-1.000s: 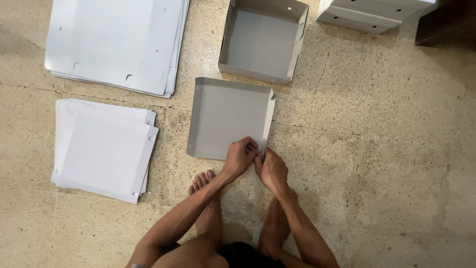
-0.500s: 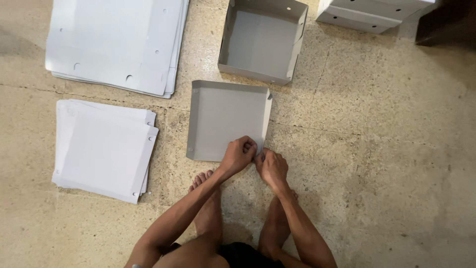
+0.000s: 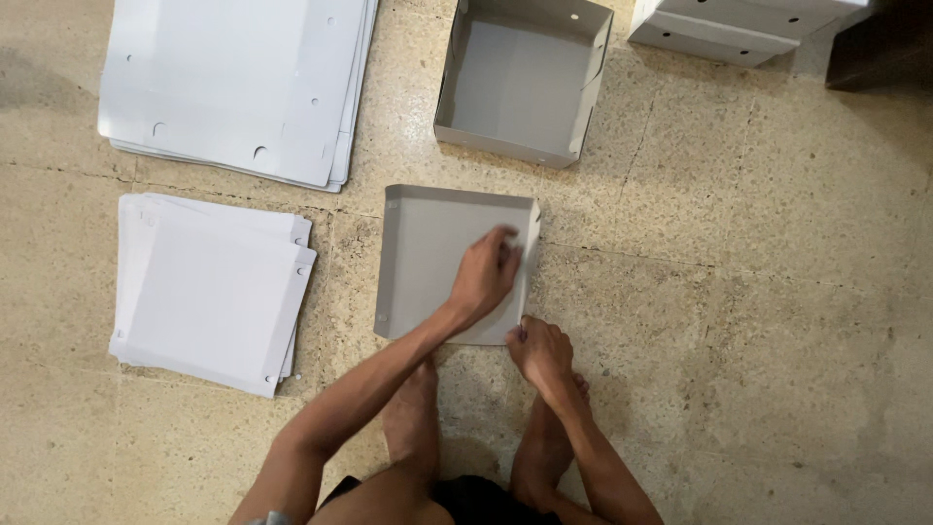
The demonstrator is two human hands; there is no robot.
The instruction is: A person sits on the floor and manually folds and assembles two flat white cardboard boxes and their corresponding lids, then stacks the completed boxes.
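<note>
Grip: the left hand [image 3: 483,277] lies on the half-folded grey cardboard tray [image 3: 428,258], fingers curled against the tray's raised right wall; whether the wall is pinched between the fingers cannot be told. The right hand [image 3: 540,352] presses on the tray's near right corner, fingers bent, with nothing enclosed in it.

The half-folded grey cardboard tray sits on the speckled beige stone floor [image 3: 758,321], directly ahead of the person's bare feet [image 3: 418,408]. Its left, far and right walls stand up; the near edge lies flat.

Positions relative to the tray, left to right:
- Left, well apart: a small stack of flat white cardboard blanks with notched corners [image 3: 209,297].
- Far left, beyond that stack: a larger stack of flat white cardboard sheets with punched holes [image 3: 238,83].
- Straight beyond, near: a finished grey open box with four upright walls [image 3: 523,83], resting on the floor.
- Far right, at the upper frame edge: white closed boxes stacked together [image 3: 739,24], beside a dark brown object [image 3: 880,49] only partly in view.
</note>
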